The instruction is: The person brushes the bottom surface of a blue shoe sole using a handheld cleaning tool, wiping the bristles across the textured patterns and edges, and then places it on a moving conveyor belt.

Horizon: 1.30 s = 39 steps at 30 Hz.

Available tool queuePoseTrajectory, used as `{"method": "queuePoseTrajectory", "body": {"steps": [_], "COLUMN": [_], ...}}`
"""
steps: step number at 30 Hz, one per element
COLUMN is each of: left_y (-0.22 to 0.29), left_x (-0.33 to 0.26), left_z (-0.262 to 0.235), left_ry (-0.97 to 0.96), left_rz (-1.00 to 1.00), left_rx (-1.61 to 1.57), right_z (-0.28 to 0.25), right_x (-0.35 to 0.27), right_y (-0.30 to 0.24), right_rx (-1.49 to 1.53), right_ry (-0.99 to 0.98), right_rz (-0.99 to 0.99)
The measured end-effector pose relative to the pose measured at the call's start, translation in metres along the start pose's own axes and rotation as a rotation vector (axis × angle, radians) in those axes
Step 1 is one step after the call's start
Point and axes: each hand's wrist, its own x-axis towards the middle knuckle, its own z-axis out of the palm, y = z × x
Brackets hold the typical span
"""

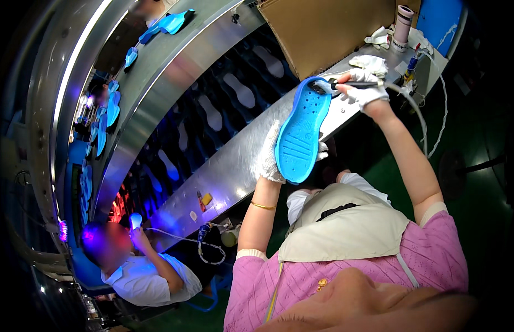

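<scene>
My left hand (270,156), in a white knitted glove, grips a bright blue shoe sole (302,130) from beneath and along its left edge. The sole is tilted up, its inner face with small holes and slanting ridges turned toward me. In my right hand (366,91), gloved with some bare fingertips, is a brush (345,84) with a slim dark handle. Its black bristles lie at the sole's far end, apparently touching it. A pale hose (414,108) runs from near the right hand.
A metal ledge (229,152) borders a rack (212,94) of grey insole-shaped pieces. Beyond, a conveyor (152,61) carries several blue pieces. A cardboard box (323,33), loose white gloves (378,37) and a pinkish cylinder (403,25) stand far right. A co-worker (152,276) sits at left.
</scene>
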Motion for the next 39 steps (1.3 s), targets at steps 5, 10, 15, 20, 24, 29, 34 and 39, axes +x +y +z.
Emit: {"method": "queuePoseTrajectory", "body": {"steps": [5,10,15,20,24,29,34,39], "left_y": [0.0,0.004,-0.002,0.001,0.002,-0.004,-0.003,-0.005], "left_x": [0.003,-0.011,-0.022,-0.024,-0.027,-0.02,-0.022,-0.019], "left_z": [-0.013,-0.013,-0.002,-0.004,-0.008,-0.012,-0.009,-0.014], "left_ry": [-0.035,0.105,0.142,0.173,0.172,0.073,0.084,0.074], "left_rz": [0.133,0.251,0.279,0.335,0.346,0.429,0.524,0.562], "left_rx": [0.102,0.013,0.24,0.32,0.268,0.016,0.084,0.054], "right_z": [0.049,0.051,0.026,0.021,0.029,0.061,0.074,0.088], "right_x": [-0.055,-0.077,-0.039,-0.032,-0.047,-0.048,-0.078,-0.086], "right_y": [0.006,-0.016,-0.039,-0.037,-0.052,-0.042,-0.039,-0.04], "right_rx": [-0.346,-0.059,-0.292,-0.552,-0.501,-0.438,-0.203,-0.147], "right_ry": [-0.106,-0.427,-0.152,-0.352,-0.469,-0.292,-0.461,-0.331], "right_rz": [-0.485,-0.186,-0.428,-0.58,-0.51,-0.695,-0.46,-0.348]}}
